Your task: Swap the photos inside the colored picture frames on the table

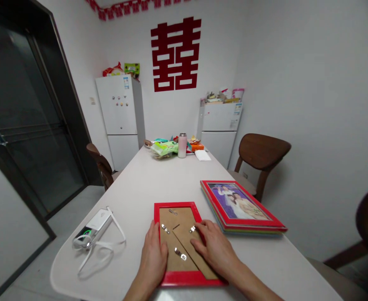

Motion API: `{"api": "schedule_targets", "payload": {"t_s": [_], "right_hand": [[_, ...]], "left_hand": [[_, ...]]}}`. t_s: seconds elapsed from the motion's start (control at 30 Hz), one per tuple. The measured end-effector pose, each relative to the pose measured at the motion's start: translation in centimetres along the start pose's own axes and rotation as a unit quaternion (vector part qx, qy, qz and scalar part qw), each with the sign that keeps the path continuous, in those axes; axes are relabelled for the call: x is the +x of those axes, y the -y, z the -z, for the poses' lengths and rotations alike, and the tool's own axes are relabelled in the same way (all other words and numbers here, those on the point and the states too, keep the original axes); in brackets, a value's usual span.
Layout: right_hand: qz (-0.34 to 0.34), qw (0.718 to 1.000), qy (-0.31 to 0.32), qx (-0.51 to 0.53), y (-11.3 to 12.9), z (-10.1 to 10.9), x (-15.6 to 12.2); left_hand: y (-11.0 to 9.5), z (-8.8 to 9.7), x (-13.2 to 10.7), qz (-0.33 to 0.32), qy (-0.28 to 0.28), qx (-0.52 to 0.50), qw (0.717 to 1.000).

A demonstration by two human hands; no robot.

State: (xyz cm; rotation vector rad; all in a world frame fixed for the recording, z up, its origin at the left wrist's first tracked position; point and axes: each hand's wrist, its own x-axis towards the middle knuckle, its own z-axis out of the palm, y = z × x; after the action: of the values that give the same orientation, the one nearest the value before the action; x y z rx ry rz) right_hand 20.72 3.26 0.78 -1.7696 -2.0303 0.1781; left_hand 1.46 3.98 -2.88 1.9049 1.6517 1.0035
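A red picture frame (184, 279) lies face down on the table, its brown backing board (171, 217) turned up. Several small metal turn clips sit on the board, one of them a lower clip (180, 253). My left hand (152, 255) grips the frame's left edge, thumb resting on the board. On the right side, my right hand (213, 248) bends over the frame, with its index fingertip at the right metal clip (192, 229) and its thumb on the board. Its other fingers are partly hidden. The slanted stand leg (192, 253) lies flat against the backing.
A stack of picture frames (243, 205) stands to the right, a photo of people on top. At left lies a white device (98, 221) with a looped strap. Farther back are a pink bottle (182, 145) and snack packets (165, 148). Wooden chairs flank the white table (134, 184).
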Motion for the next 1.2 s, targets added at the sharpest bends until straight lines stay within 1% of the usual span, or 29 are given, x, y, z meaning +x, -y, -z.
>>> {"api": "schedule_targets", "payload": {"t_s": [0.1, 0.23, 0.33, 0.43, 0.53, 0.67, 0.73, 0.77, 0.8, 0.87, 0.93, 1.0, 1.1, 1.2], "right_hand": [[0.026, 1.000, 0.003, -0.009, 0.5, 0.1, -0.3], [0.071, 0.996, 0.056, 0.013, 1.8, 0.0, -1.1], [0.060, 0.996, 0.064, 0.031, 2.1, 0.0, -1.0], [0.048, 0.995, 0.060, 0.063, 2.0, 0.8, -0.3], [0.052, 0.994, 0.062, 0.070, 2.3, 2.1, 0.3], [0.069, 0.993, 0.043, 0.085, 4.4, 3.4, 0.1], [0.091, 0.987, 0.047, 0.123, 5.3, 3.5, -0.1], [0.100, 0.984, 0.050, 0.142, 5.4, 3.4, -0.1], [0.099, 0.982, 0.047, 0.153, 5.2, 3.2, -0.1], [0.070, 0.987, 0.025, 0.140, 3.8, 2.7, 0.0], [0.015, 0.996, 0.004, 0.085, 1.6, 2.1, 0.1], [-0.031, 0.999, 0.013, 0.029, -0.5, 1.3, 0.1], [-0.058, 0.998, 0.039, -0.004, -2.0, 0.4, -0.1], [-0.060, 0.998, 0.033, 0.007, -2.0, 0.0, 0.1]], "left_hand": [[0.0, -0.2, -0.2, 0.003, -0.002, -0.007, 1.000], [0.1, -0.1, -0.2, 0.010, -0.004, -0.026, 1.000], [0.0, -0.1, -0.2, 0.020, -0.005, -0.052, 0.998], [-0.3, 0.3, -0.1, 0.035, -0.004, -0.093, 0.995], [-1.3, 1.3, 0.5, 0.056, -0.003, -0.149, 0.987], [-2.9, 3.5, 1.4, 0.080, 0.011, -0.245, 0.966], [-3.0, 4.8, 1.7, 0.101, 0.020, -0.292, 0.951], [-2.8, 5.5, 1.7, 0.114, 0.020, -0.310, 0.944], [-2.3, 6.3, 1.6, 0.128, 0.016, -0.324, 0.937], [-0.8, 7.8, 1.4, 0.157, 0.003, -0.340, 0.927], [1.0, 9.4, 1.0, 0.183, -0.009, -0.341, 0.922], [2.7, 10.6, 0.7, 0.201, -0.016, -0.329, 0.923], [4.0, 11.4, 0.5, 0.212, -0.021, -0.286, 0.934], [4.4, 11.1, 0.4, 0.201, -0.043, -0.220, 0.954]]}}
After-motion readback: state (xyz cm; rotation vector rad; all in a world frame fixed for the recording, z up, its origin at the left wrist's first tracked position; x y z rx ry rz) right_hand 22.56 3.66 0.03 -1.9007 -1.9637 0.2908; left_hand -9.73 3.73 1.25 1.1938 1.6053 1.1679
